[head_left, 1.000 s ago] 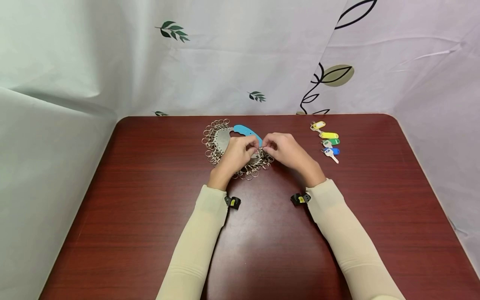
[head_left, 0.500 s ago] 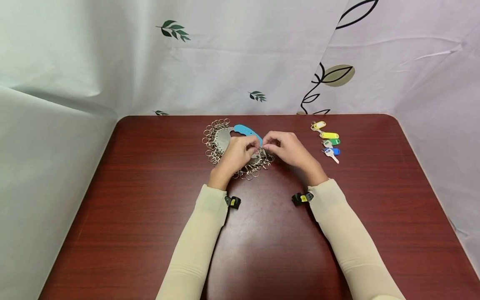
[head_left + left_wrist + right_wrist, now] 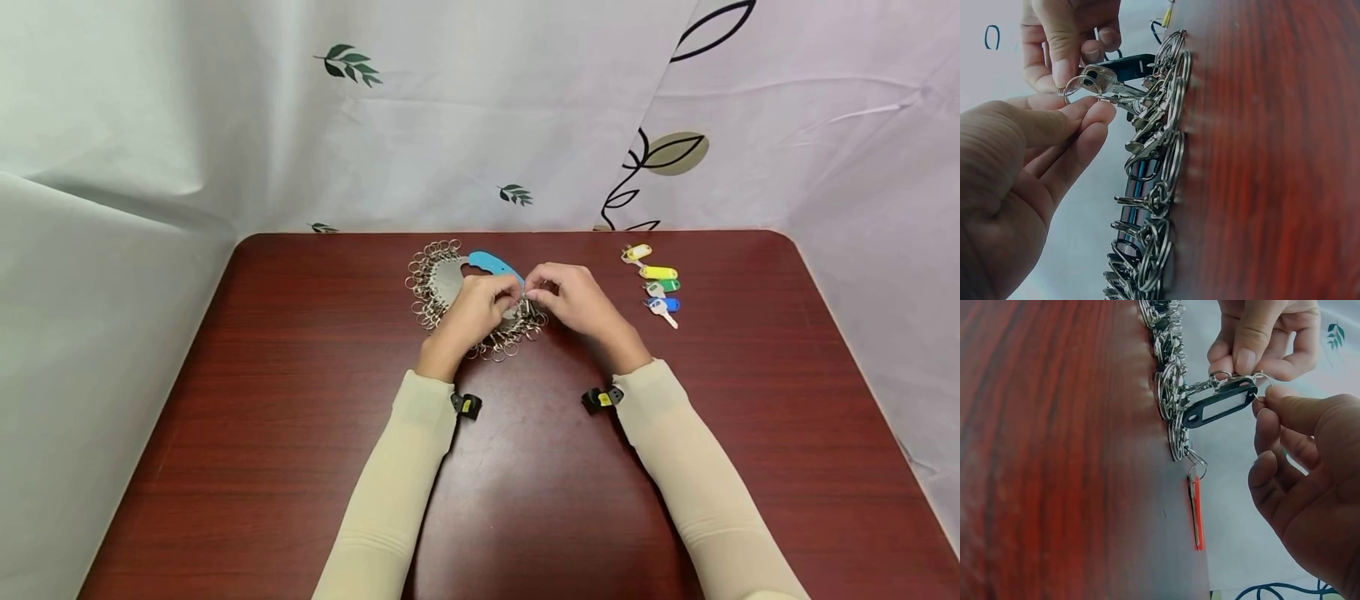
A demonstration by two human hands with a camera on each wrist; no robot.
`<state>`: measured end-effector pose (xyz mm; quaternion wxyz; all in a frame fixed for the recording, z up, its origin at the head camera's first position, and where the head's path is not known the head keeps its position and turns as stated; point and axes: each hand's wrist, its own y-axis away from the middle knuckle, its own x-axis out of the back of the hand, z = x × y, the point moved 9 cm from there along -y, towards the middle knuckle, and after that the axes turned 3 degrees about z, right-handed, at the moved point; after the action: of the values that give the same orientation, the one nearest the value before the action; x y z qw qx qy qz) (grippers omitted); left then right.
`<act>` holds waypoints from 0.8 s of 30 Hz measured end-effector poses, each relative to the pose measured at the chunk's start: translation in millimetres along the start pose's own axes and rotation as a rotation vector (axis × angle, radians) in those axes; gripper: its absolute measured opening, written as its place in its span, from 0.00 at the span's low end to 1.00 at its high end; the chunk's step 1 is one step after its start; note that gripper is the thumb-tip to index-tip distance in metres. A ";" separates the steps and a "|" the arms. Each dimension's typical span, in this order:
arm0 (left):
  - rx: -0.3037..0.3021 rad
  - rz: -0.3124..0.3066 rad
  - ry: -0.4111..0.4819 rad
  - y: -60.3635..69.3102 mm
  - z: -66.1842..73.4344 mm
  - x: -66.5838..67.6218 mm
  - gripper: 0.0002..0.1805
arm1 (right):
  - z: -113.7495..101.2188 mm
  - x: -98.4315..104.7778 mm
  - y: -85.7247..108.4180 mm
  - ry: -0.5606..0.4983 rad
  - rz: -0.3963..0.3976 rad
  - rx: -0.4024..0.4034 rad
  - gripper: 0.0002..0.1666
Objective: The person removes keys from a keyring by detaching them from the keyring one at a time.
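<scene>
In the head view my left hand point(image 3: 474, 308) and right hand point(image 3: 572, 296) meet over the right side of a round metal plate point(image 3: 447, 279) with a blue handle point(image 3: 489, 262). Snap hooks with split rings point(image 3: 429, 312) fringe its edge. In the left wrist view, thumb and fingers of my left hand point(image 3: 1035, 137) pinch a split ring point(image 3: 1079, 81) beside its snap hook. A key point(image 3: 1100, 76) and a black key tag point(image 3: 1219, 406) hang there. My right hand point(image 3: 1310, 450) pinches the ring's other side; its exact contact is partly hidden.
Right of the hands lie keys with two yellow tags point(image 3: 658, 272), a green tag point(image 3: 670, 285) and a blue tag point(image 3: 669, 305). An orange-red tag point(image 3: 1199, 512) with a key hangs from the fringe in the right wrist view. A white cloth point(image 3: 465, 117) borders the brown table point(image 3: 300, 417).
My right hand's fingers have shifted slightly at the ring, and the key shows more below the fingertips. My left hand stays nearly in place.
</scene>
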<state>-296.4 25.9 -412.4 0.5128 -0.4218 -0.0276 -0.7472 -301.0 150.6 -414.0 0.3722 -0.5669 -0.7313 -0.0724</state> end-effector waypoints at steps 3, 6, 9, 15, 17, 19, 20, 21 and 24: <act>0.061 -0.005 0.019 -0.6 -4.0 -1.0 0.08 | 0.6 0.5 -0.3 0.010 0.001 -0.009 0.03; 0.130 -0.008 0.076 -1.0 -8.5 -2.8 0.07 | 1.2 0.8 -0.3 0.011 -0.007 -0.029 0.02; 0.181 -0.024 0.169 -0.6 -11.0 -6.1 0.09 | 1.9 0.7 0.1 0.016 -0.024 -0.050 0.03; 0.220 -0.066 0.146 0.4 -11.7 -10.9 0.13 | 2.6 0.4 -0.2 0.048 -0.044 -0.076 0.04; 0.216 -0.066 0.093 0.3 -11.9 -10.6 0.14 | 1.5 0.7 -0.6 0.063 -0.046 -0.075 0.03; 0.215 -0.064 0.085 -0.2 -12.6 -11.0 0.13 | 0.6 0.9 -0.7 0.077 -0.050 -0.074 0.03; 0.214 -0.061 0.096 -0.5 -12.9 -11.0 0.12 | 0.4 0.9 -0.7 0.085 -0.051 -0.074 0.03; 0.213 -0.058 0.108 -0.9 -13.1 -11.0 0.10 | 0.0 1.0 -0.8 0.089 -0.052 -0.073 0.02; 0.206 -0.055 0.145 -1.7 -13.3 -11.5 0.07 | -0.5 1.1 -0.7 0.099 -0.057 -0.075 0.03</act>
<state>-304.4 28.9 -427.8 0.5333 -0.3108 -0.0788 -0.7828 -301.4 151.0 -412.8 0.3841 -0.5551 -0.7246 -0.1384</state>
